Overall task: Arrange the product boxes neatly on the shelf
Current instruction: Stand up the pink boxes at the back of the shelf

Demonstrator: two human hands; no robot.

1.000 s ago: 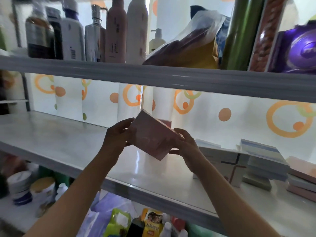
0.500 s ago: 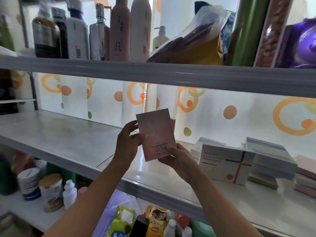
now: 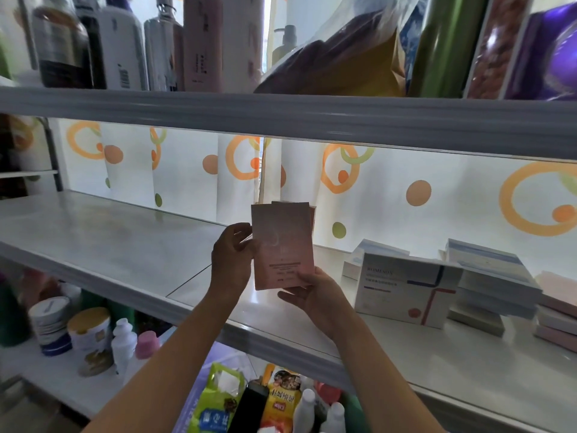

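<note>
A flat pink box [image 3: 282, 245] stands upright over the middle shelf [image 3: 109, 242], its printed face toward me. My left hand [image 3: 231, 260] grips its left edge, fingers curled round it. My right hand [image 3: 309, 292] holds its lower right corner from below. Behind it a second pink box [image 3: 311, 212] peeks out. To the right, a white box with blue and red lines [image 3: 406, 292] stands on the shelf, with a stack of blue-white boxes [image 3: 493, 276] behind it and pink boxes [image 3: 555, 320] at the far right.
The upper shelf [image 3: 281, 114] carries bottles [image 3: 118, 45], a plastic bag [image 3: 340, 57] and a green cylinder [image 3: 443, 45]. Below are tins and jars [image 3: 87, 332] and snack packets [image 3: 249, 401]. A curtain with orange circles [image 3: 406, 195] hangs behind.
The pink box has turned from tilted to upright and moved toward the shelf's back. My left hand shifted to its left edge; my right hand now supports its lower corner.
</note>
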